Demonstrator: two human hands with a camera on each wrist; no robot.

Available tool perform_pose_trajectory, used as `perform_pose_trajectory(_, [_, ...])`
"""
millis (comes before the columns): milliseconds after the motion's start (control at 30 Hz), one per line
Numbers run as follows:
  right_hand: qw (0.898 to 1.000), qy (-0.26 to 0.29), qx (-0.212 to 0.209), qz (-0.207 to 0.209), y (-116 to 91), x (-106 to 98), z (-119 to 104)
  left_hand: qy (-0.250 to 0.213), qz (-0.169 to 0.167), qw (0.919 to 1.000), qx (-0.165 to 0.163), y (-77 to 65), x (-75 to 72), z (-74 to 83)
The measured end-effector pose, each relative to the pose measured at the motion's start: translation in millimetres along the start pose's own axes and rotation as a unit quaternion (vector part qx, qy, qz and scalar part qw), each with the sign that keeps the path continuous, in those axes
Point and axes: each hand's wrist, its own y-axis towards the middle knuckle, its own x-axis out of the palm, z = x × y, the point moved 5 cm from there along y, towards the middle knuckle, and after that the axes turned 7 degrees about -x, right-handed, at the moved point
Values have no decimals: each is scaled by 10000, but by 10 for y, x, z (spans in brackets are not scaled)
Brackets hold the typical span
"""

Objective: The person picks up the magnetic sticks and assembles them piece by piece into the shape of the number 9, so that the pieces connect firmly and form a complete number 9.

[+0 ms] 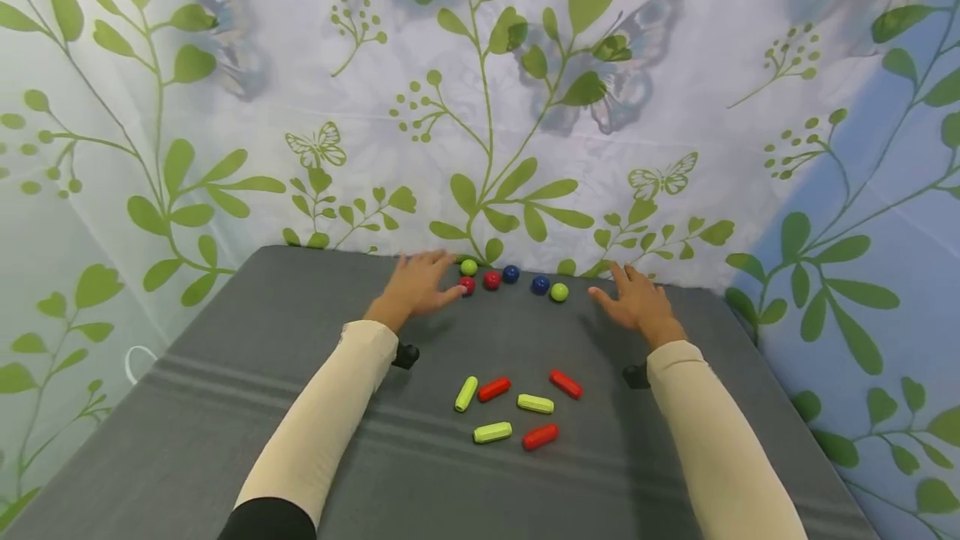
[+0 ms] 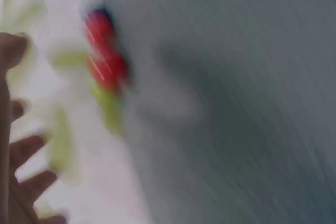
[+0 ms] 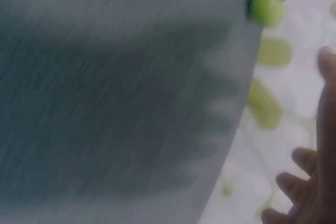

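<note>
My left hand (image 1: 417, 283) is over the far left of the grey table, fingers spread and holding nothing. Its thumb overlaps a red ball (image 1: 468, 286) in the head view; beside that are a green ball (image 1: 468, 267) and a second red ball (image 1: 492, 280). Two blue balls, one left (image 1: 511, 274) and one right (image 1: 540, 284), continue the row, ending in another green ball (image 1: 559, 292). To the right of this one, my right hand (image 1: 636, 300) hovers with fingers extended and nothing in it. The left wrist view is blurred.
Nearer on the grey table (image 1: 420, 482) lie short ribbed sticks, three yellow-green, such as the front one (image 1: 492, 432), and three red, such as the right one (image 1: 566, 384). A leaf-patterned curtain (image 1: 375, 140) hangs right behind the far edge and along both sides.
</note>
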Motion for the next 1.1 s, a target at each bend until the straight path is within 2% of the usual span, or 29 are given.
perform_pose_trajectory(33, [9998, 67, -190, -23, 45, 17, -73, 46, -18, 9992, 389, 8, -7, 203])
perform_pose_trajectory(100, [9982, 204, -554, -80, 134, 62, -220, 103, -172, 9922, 1233, 0, 12, 658])
perform_pose_trajectory(167, [9961, 232, -837, -161, 192, 100, -328, 232, -494, 9782, 2003, -32, 87, 1125])
perform_pose_trajectory(233, [9942, 179, -1039, -207, 233, 136, -408, 379, -820, 9621, 2574, -82, 193, 1517])
perform_pose_trajectory(333, [9926, 59, -1199, -199, 276, 197, -477, 549, -1226, 9438, 3021, -125, 383, 1885])
perform_pose_trajectory(400, [9914, 11, -1298, -176, 296, 232, -505, 644, -1400, 9401, 3040, -118, 493, 1994])
perform_pose_trajectory(567, [9880, -34, -1537, -128, 351, 301, -560, 912, -1526, 9420, 2846, -56, 646, 1991])
perform_pose_trajectory(800, [9827, -86, -1839, 221, 329, 372, -593, 826, -1531, 9345, 3106, -96, 697, 1992])
perform_pose_trajectory(867, [9810, -63, -1921, 267, 306, 373, -573, 795, -1608, 9358, 3036, -79, 691, 1975])
perform_pose_trajectory(900, [9804, -56, -1951, 264, 295, 375, -564, 758, -1644, 9390, 2926, -61, 681, 1937])
perform_pose_trajectory(967, [9802, -12, -1962, 253, 271, 378, -542, 611, -1641, 9507, 2559, 2, 646, 1802])
perform_pose_trajectory(1100, [9835, 303, -1783, 82, 224, 396, -547, 200, -1340, 9782, 1573, 199, 544, 1374])
